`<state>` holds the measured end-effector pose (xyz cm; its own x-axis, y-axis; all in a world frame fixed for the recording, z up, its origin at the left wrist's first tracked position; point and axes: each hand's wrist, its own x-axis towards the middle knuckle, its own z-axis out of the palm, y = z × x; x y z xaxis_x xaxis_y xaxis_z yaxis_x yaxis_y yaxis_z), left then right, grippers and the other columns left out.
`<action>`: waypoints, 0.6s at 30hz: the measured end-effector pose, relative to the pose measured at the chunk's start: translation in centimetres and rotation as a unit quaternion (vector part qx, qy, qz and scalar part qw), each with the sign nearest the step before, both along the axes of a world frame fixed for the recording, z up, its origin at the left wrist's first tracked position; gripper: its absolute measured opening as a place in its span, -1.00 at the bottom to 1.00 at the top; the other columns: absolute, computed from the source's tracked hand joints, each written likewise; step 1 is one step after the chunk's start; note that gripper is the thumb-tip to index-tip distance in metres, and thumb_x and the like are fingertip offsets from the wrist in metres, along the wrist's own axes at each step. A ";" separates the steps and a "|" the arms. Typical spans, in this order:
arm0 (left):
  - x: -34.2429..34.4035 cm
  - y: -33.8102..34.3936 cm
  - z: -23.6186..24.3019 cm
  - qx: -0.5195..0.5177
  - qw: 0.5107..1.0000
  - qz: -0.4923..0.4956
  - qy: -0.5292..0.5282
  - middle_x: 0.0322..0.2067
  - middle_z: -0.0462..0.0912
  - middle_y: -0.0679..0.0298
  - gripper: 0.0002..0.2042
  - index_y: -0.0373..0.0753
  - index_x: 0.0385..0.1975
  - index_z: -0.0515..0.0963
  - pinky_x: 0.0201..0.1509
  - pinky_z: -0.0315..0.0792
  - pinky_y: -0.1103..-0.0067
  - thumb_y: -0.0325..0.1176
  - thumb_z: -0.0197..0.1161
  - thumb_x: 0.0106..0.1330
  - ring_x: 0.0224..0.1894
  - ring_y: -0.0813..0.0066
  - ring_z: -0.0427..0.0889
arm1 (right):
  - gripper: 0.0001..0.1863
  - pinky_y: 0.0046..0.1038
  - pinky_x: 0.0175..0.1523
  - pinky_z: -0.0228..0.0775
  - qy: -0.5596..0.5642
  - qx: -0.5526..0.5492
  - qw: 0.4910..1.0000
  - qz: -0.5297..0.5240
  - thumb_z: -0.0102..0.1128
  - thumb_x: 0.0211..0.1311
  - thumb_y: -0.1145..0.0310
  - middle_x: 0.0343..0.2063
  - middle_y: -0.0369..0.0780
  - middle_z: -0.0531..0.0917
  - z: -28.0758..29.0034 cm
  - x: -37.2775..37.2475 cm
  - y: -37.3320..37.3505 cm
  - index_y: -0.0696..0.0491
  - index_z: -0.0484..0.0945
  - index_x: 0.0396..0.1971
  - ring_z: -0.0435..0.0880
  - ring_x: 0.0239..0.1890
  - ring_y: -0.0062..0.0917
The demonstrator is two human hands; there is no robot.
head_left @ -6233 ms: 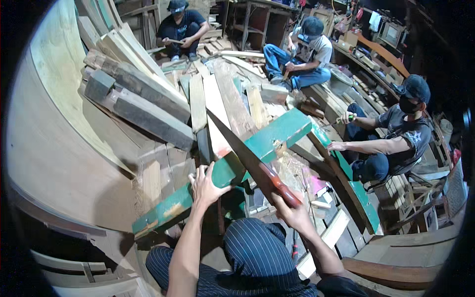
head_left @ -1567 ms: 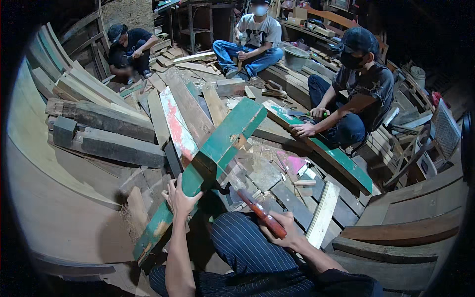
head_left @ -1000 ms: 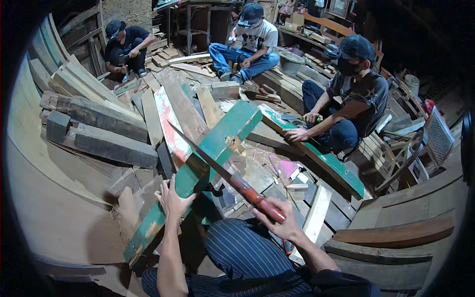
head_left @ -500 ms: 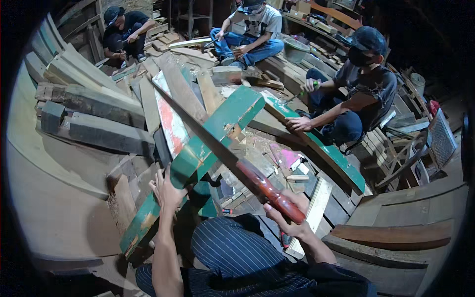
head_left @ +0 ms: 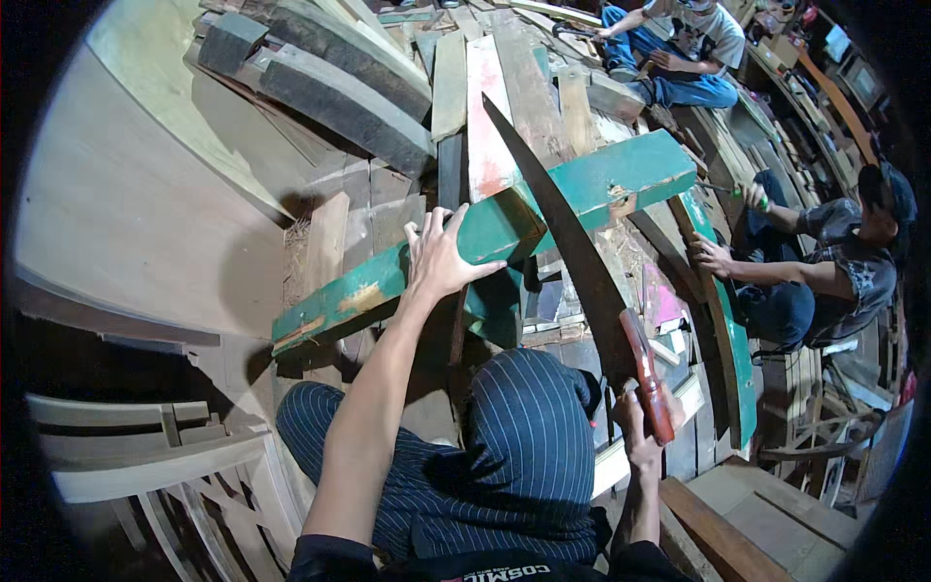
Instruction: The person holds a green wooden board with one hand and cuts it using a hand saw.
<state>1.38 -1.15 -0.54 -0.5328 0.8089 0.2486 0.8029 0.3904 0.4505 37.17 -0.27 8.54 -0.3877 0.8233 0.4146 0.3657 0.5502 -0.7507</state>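
Note:
A long green wooden beam [head_left: 364, 281] with chipped paint lies slantwise in front of me. My left hand [head_left: 441, 257] rests on its upper side, fingers spread and thumb stretched out. In my right hand [head_left: 645, 417] is the red-brown handle of a handsaw [head_left: 572, 228], gripped at the right of my knee. Its long dark blade slants up and to the left across the beam, right of my left hand. Whether blade and wood touch I cannot tell. Another green piece [head_left: 495, 306] shows beneath the beam.
At the right a seated person [head_left: 824, 262] handles another green beam [head_left: 722, 320]; a second person [head_left: 679, 53] sits farther back. Thick dark timbers [head_left: 335, 107] lie at upper left, beside a pale curved panel [head_left: 145, 213]. Wooden slats [head_left: 184, 456] stand at lower left.
My view has swung, so the scene sits farther right. My left hand has shifted onto the beam's top with its thumb spread. The saw is held more steeply, its handle nearer me.

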 end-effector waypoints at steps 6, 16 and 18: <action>0.5 0.1 0.2 0.018 1.000 -0.003 0.009 0.01 0.44 0.14 -0.03 -0.15 0.27 0.40 0.21 0.11 0.20 0.14 0.54 -0.26 0.12 0.19 0.41 | -0.87 -0.36 -0.40 0.22 -0.149 0.014 0.989 0.016 0.37 0.06 0.42 -0.68 -0.21 0.51 1.7 1.8 -2.5 0.09 0.58 -0.44 0.48 -0.63 -0.40; 0.1 0.3 -0.2 0.023 1.000 -0.003 0.020 0.02 0.44 0.10 0.02 -0.18 0.28 0.40 0.21 0.09 0.17 0.18 0.57 -0.28 0.16 0.21 0.40 | -0.87 -0.45 -0.38 0.30 -0.110 -0.189 0.975 -0.024 0.25 0.21 0.47 -0.58 -0.19 0.56 7.0 -0.4 -4.7 0.18 0.58 -0.28 0.51 -0.55 -0.49; 0.3 0.1 0.0 0.018 1.000 -0.004 0.013 0.02 0.43 0.12 0.00 -0.17 0.27 0.40 0.21 0.10 0.14 0.18 0.57 -0.26 0.16 0.21 0.40 | -0.85 -0.47 -0.34 0.38 -0.056 -0.184 0.981 0.009 0.23 0.24 0.51 -0.52 -0.14 0.60 7.3 -3.7 -3.0 0.22 0.57 -0.23 0.57 -0.49 -0.55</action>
<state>1.67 -1.03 -0.52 -0.5185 0.8040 0.2912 0.8181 0.3672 0.4426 33.49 -3.24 15.86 -0.4289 0.9022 0.0453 0.4498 0.2567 -0.8555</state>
